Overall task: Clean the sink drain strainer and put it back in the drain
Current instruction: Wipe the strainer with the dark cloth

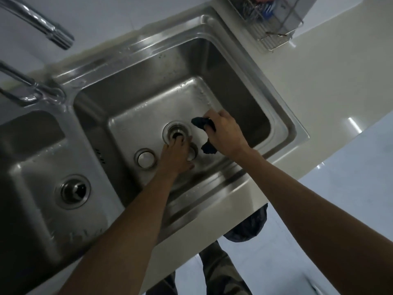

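Reaching down into the right bowl of the shiny steel double sink (pixel 282 124) with both bare arms. Left hand (pixel 176 156) resting over the round open drain hole (pixel 176 133), fingertips touching its near rim; cannot tell how wide the fingers are spread, or whether anything is pinched in them. Peeking out from under that hand, on its right side, a pale round metal piece (pixel 193 153), mostly hidden; cannot tell what it is. Lying flat on the sink floor just left of the hand, a round silver metal disc with a raised middle (pixel 146 158), maybe the strainer or a stopper, apart from the hole. Right hand (pixel 225 133) curling tight around a dark crumpled cloth (pixel 207 135), with ends sticking out above and below the fist. Sitting in the left bowl, a second round drain with a dark middle (pixel 73 191). Hanging over the sink at top left, a shiny bent metal tap (pixel 44 28). Standing on the pale counter at top right, a wire rack (pixel 274 24).
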### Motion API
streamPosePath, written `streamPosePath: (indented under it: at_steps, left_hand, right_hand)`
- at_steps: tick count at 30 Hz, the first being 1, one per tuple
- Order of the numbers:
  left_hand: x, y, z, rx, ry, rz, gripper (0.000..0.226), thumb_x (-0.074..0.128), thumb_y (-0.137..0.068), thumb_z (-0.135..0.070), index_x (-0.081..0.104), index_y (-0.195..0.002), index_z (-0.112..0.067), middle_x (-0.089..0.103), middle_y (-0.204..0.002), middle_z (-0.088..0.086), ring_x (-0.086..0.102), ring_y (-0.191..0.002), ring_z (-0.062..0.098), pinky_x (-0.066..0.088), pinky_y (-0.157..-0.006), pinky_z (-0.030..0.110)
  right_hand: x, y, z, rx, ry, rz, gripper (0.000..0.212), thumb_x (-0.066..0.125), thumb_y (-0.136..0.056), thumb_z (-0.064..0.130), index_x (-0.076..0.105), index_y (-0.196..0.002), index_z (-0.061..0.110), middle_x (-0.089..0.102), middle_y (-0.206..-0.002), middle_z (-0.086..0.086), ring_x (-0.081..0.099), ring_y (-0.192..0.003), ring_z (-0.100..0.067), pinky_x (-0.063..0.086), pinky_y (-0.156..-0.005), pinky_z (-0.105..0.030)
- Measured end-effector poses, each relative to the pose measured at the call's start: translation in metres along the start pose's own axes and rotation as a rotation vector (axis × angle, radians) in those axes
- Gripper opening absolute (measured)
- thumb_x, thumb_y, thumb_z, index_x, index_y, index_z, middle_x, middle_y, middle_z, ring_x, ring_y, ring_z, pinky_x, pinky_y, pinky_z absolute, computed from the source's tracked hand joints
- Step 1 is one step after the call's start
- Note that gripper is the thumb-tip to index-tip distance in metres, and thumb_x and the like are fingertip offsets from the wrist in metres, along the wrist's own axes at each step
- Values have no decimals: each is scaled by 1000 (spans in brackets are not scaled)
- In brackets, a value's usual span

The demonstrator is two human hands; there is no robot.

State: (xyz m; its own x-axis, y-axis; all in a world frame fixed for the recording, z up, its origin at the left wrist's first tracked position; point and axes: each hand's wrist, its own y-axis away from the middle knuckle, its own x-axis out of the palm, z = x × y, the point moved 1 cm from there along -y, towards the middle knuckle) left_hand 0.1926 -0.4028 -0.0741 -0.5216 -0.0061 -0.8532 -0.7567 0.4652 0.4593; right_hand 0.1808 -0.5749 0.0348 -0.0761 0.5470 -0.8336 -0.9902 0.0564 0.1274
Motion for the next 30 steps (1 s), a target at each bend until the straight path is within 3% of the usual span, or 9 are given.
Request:
streamPosePath:
  at_steps: [6, 8, 10, 13, 16, 20, 24, 27, 30]
  left_hand:
    - [4, -13, -9, -74, 113, 39, 80, 72, -87, -23, 32, -155, -22, 34, -150, 17, 48, -130, 40, 49, -98, 46]
    - [-13, -5, -3, -218, 525, -56, 65, 76, -85, -29, 48, -142, -20, 53, -137, 11, 63, -110, 31, 55, -82, 34]
    - [-40, 11, 8, -395, 1264, -76, 52, 78, -86, -34, 58, -131, -16, 70, -120, 11, 72, -93, 24, 56, -67, 27]
    - [-78, 41, 26, -404, 1847, -22, 41, 73, -93, -33, 58, -127, -16, 77, -110, 12, 75, -100, 26, 61, -82, 35]
    - [-108, 63, 39, -335, 1823, -55, 44, 77, -88, -36, 61, -125, -18, 70, -124, 13, 69, -114, 28, 56, -94, 36]
    - [-136, 81, 45, -192, 1885, -96, 34, 83, -83, -33, 69, -109, -16, 70, -120, 15, 65, -113, 29, 54, -99, 38]
    - [-150, 92, 45, -78, 1819, -134, 56, 82, -84, -33, 63, -127, -4, 66, -126, 21, 64, -113, 31, 49, -106, 47]
    - [-158, 99, 57, -118, 1853, -220, 53, 78, -87, -31, 62, -129, -3, 66, -122, 18, 63, -111, 30, 49, -106, 47]
    - [-159, 102, 54, -63, 1837, -165, 51, 75, -92, -27, 59, -130, 4, 63, -126, 20, 62, -115, 33, 48, -110, 46]
  right_hand:
    - [-2, 0, -2, 79, -88, -47, 20, 57, -98, 18, 61, -118, 14, 61, -110, -11, 62, -89, -24, 50, -76, -28]
    - [-7, -1, 0, 136, -171, -71, 21, 57, -99, 19, 61, -118, 13, 65, -105, -7, 63, -88, -18, 45, -69, -18]
    - [-11, 0, 9, 221, -307, -80, 20, 56, -100, 24, 61, -117, 15, 67, -102, -2, 64, -88, -13, 42, -65, -14]
    - [-16, -3, 34, 292, -509, -73, 23, 56, -100, 27, 61, -119, 17, 66, -103, 2, 64, -93, -14, 46, -67, -19]
    - [-18, -9, 73, 163, -501, -58, 24, 57, -99, 31, 64, -118, 17, 68, -102, 3, 65, -92, -12, 52, -77, -25]
    - [-21, -23, 114, -37, -419, -120, 17, 58, -99, 33, 63, -102, 17, 66, -84, 7, 60, -76, -6, 41, -65, -8]
    - [-32, -40, 128, 15, -467, -86, 21, 56, -100, 34, 61, -105, 14, 61, -85, 7, 56, -77, -8, 36, -61, -8]
    - [-24, -26, 140, -51, -470, -93, 11, 56, -98, 36, 54, -95, 25, 58, -78, 19, 57, -70, 9, 36, -63, 1]
    - [-29, -34, 145, -36, -476, -86, 12, 55, -100, 33, 52, -96, 22, 58, -80, 13, 55, -69, 6, 39, -57, -2]
